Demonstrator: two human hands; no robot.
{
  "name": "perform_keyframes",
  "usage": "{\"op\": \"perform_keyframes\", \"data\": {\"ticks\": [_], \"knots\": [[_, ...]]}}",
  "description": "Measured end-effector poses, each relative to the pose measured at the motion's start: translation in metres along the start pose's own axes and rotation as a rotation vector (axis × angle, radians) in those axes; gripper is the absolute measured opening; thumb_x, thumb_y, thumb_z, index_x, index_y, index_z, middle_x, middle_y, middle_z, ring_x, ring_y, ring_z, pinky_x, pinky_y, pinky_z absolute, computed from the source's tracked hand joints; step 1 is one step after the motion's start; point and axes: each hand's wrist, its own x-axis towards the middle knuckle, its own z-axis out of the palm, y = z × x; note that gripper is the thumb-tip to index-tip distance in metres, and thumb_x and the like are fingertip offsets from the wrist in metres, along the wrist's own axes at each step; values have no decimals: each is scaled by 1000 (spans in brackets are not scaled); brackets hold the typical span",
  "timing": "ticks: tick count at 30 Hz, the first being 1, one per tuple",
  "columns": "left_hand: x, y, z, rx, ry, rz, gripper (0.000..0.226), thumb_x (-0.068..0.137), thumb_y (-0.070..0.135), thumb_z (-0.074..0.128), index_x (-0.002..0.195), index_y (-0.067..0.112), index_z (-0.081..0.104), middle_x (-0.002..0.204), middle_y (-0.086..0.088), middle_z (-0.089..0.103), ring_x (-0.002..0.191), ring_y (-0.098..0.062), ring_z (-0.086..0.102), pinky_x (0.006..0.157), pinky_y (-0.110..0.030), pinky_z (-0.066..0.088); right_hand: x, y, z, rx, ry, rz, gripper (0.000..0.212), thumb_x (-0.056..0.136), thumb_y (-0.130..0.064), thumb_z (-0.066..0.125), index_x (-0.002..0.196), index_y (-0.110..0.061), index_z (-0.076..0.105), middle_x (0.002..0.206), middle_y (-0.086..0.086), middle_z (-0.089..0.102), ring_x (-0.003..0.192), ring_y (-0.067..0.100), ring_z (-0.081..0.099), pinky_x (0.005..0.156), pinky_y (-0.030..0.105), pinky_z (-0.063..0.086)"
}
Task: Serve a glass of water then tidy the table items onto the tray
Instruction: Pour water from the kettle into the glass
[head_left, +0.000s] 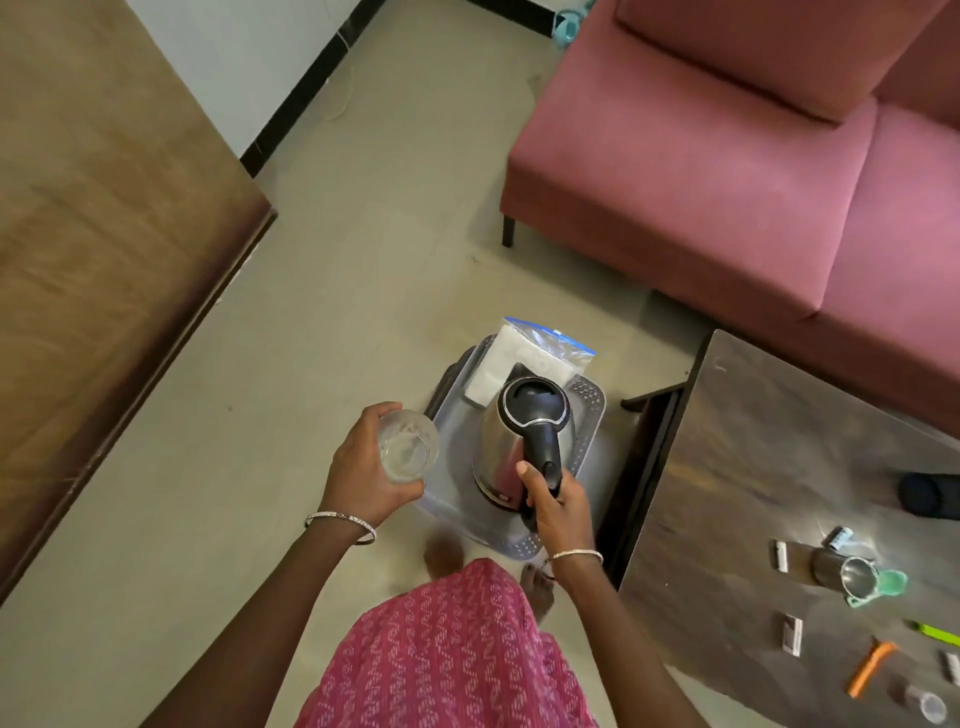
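My left hand (366, 467) grips a clear drinking glass (408, 449), held upright above the floor to the left of the tray. My right hand (558, 506) is closed around the black handle of a steel electric kettle (522, 431), which is over the grey plastic tray (589, 415) on the floor. I cannot tell whether the kettle rests on the tray or is lifted off it. A zip bag of white napkins (519, 358) lies at the tray's far end. The kettle's lid is closed.
A dark wooden table (769, 467) stands at the right with a steel cup (852, 571), a green lid (891, 582), white packets, an orange tool (870, 670), a green pen (937, 634) and a dark round object (930, 493). A pink sofa (727, 171) is behind. A brown door (104, 260) is at left.
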Motion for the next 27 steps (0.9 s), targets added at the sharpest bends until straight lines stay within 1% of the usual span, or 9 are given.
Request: {"op": "perform_keyframes", "data": {"ticks": [1,3,6,9,11,13,16,21,27], "knots": [[3,3,1,9,-4,0,91,47,19,87,126,30,41,119,9,57,99,-15,57,79,-24,45,-3,-6,-7,-22,-13,-37,35,82,-47,71,64,-26,50,60,-4,48,57,14,47,58,33,41],[8,8,3,14,-11,-7,94,47,19,87,127,30,39,120,9,56,97,-15,57,77,-24,44,-9,-21,-23,-97,-43,-136,34,84,-42,72,61,-28,50,55,-12,46,53,7,45,53,23,39],[12,15,7,14,-23,-3,92,46,18,86,125,29,40,117,10,58,96,-18,59,75,-24,45,-18,-45,-52,-228,-64,-263,38,85,-37,73,61,-20,49,51,-12,46,48,2,42,47,14,33],[15,20,13,2,-36,1,89,45,19,87,122,30,43,115,12,59,97,-17,60,76,-25,46,-27,-73,-79,-354,-87,-344,38,84,-42,73,66,-15,52,54,-11,44,49,3,40,49,22,32],[17,25,17,-31,-38,-12,90,44,22,90,121,31,45,112,15,59,97,-14,59,77,-24,44,-33,-93,-94,-441,-107,-397,39,82,-47,72,70,-13,58,55,-2,47,51,6,41,49,30,35],[20,28,23,-49,-37,-15,90,42,24,91,120,31,46,110,16,60,98,-14,59,80,-24,44,-38,-112,-106,-544,-115,-450,45,79,-55,70,73,-11,62,59,10,56,51,19,48,51,37,40],[22,34,31,-54,-48,2,90,40,26,92,119,32,48,111,13,62,99,-16,61,82,-27,47,-44,-138,-120,-665,-147,-494,52,75,-64,68,79,-12,67,60,7,62,55,22,58,54,41,47],[23,46,42,-43,-70,38,91,40,29,92,120,32,48,113,8,64,97,-17,61,79,-25,46,-46,-166,-128,-866,-116,-576,63,67,-76,63,66,-13,62,53,3,55,51,18,51,53,36,43],[17,53,50,-44,-91,84,92,39,29,92,119,36,47,104,16,61,88,-11,58,73,-22,43,-50,-180,-125,-972,-138,-626,62,67,-74,66,57,-15,50,49,2,49,47,19,46,49,36,38]]}}
